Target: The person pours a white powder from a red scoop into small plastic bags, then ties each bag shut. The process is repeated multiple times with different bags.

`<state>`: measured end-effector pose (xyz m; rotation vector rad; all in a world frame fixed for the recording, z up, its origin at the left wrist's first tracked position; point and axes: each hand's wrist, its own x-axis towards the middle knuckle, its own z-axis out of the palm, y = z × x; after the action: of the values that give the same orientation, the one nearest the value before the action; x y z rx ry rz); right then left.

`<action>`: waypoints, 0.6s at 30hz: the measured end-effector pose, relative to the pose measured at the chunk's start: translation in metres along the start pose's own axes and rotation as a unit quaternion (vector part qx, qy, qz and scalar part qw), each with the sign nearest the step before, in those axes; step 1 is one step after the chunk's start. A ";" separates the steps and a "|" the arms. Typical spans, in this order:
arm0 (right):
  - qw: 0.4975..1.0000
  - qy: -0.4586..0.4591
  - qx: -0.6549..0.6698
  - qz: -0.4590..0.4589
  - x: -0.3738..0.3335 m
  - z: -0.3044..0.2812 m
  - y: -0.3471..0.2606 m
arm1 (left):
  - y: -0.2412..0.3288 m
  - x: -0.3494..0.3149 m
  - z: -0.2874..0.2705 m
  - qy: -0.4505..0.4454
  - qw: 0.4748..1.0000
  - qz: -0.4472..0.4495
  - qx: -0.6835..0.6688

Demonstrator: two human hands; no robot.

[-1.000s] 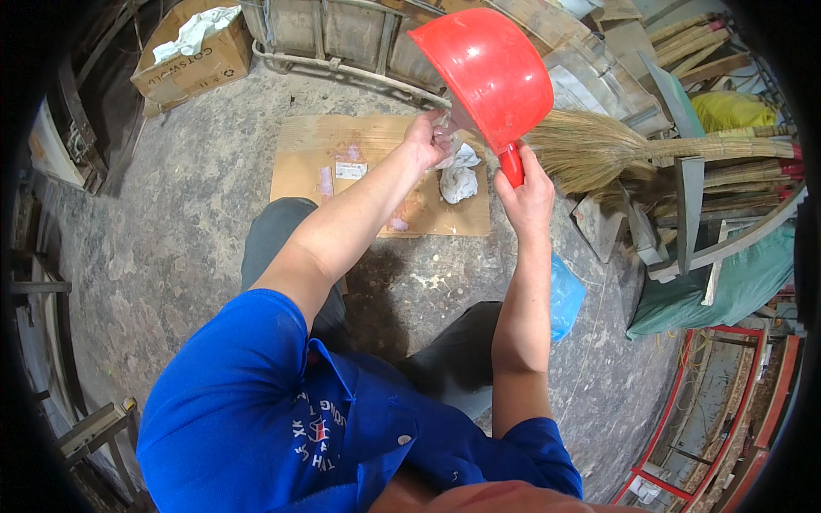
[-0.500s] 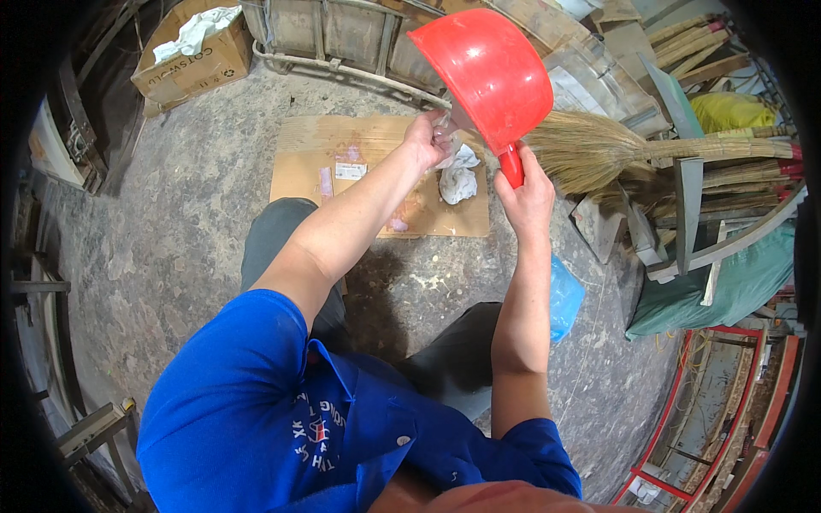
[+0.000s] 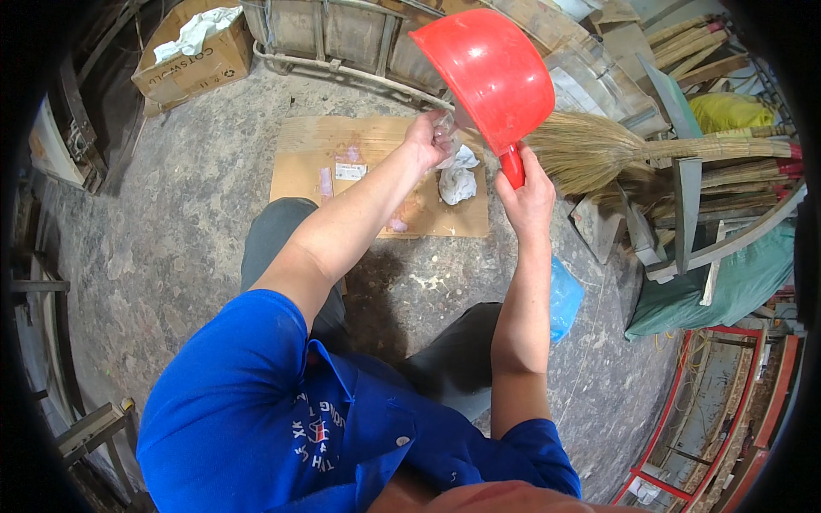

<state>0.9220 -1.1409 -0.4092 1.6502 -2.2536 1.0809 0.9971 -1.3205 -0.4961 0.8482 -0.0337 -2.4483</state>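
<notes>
My right hand (image 3: 528, 195) is wrapped round the short handle of a red plastic dipper (image 3: 492, 77), holding it raised and tilted. Its opening faces left, toward my left hand (image 3: 428, 141). That hand is closed on a crumpled piece of clear plastic film (image 3: 445, 135) right at the dipper's rim; some fingertips are hidden. Below both hands a flat cardboard sheet (image 3: 299, 141) lies on the floor. On it rest a crumpled white cloth (image 3: 457, 185), a small white label (image 3: 350, 171) and a pinkish strip (image 3: 326, 182).
Straw brooms (image 3: 599, 150) lean at the right among boards, above a green sheet (image 3: 710, 282). A blue plastic piece (image 3: 565, 299) lies by my right forearm. A cardboard box (image 3: 201, 73) stands far left; a metal frame (image 3: 342, 64) runs along the back. A red metal frame (image 3: 684, 410) stands lower right.
Almost nothing differs. The red dipper has shifted very slightly to the right in my right hand; my left hand stays at its rim.
</notes>
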 end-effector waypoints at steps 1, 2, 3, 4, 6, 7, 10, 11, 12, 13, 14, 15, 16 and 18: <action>1.000 -0.003 0.001 0.005 0.000 -0.001 0.000 | -0.001 -0.001 0.001 0.001 1.000 0.000 0.003; 1.000 -0.001 -0.003 0.005 -0.001 -0.001 0.001 | -0.003 -0.002 0.002 0.001 1.000 0.001 0.006; 1.000 0.002 -0.007 0.005 0.000 -0.001 0.000 | -0.002 -0.003 0.003 0.004 1.000 0.000 0.003; 1.000 0.004 -0.010 0.004 0.000 -0.002 -0.001 | -0.001 -0.004 0.005 0.007 1.000 -0.001 -0.001; 1.000 0.001 -0.007 0.017 0.000 0.000 -0.001 | -0.001 -0.005 0.006 0.006 1.000 -0.002 -0.003; 1.000 0.000 -0.006 0.024 -0.001 0.001 0.000 | 0.000 -0.006 0.005 0.001 1.000 -0.002 -0.003; 0.998 0.007 0.028 0.047 -0.002 0.008 0.007 | -0.001 -0.009 0.007 -0.009 1.000 0.000 0.008; 0.998 0.008 0.038 0.054 -0.003 0.008 0.010 | -0.003 -0.010 0.008 -0.011 1.000 0.001 0.014; 0.997 0.008 0.051 0.059 -0.003 0.010 0.011 | -0.002 -0.010 0.008 -0.016 1.000 0.009 0.015; 0.996 0.008 0.064 0.064 -0.003 0.012 0.012 | -0.001 -0.011 0.008 -0.020 1.000 0.017 0.016; 0.995 0.013 0.069 0.068 -0.003 0.014 0.012 | 0.000 -0.011 0.008 -0.024 0.999 0.025 0.017; 0.994 0.018 0.075 0.072 -0.003 0.017 0.014 | 0.001 -0.011 0.008 -0.030 0.999 0.034 0.013; 0.994 0.023 0.081 0.075 -0.003 0.019 0.016 | 0.002 -0.012 0.008 -0.036 0.998 0.043 0.009; 0.979 -0.001 0.171 0.109 -0.002 0.026 0.018 | 0.002 -0.013 0.010 -0.046 0.997 0.054 0.000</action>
<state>0.9146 -1.1530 -0.4380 1.5342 -2.3994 1.5974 1.0008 -1.3170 -0.4809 0.7129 -0.1094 -2.3845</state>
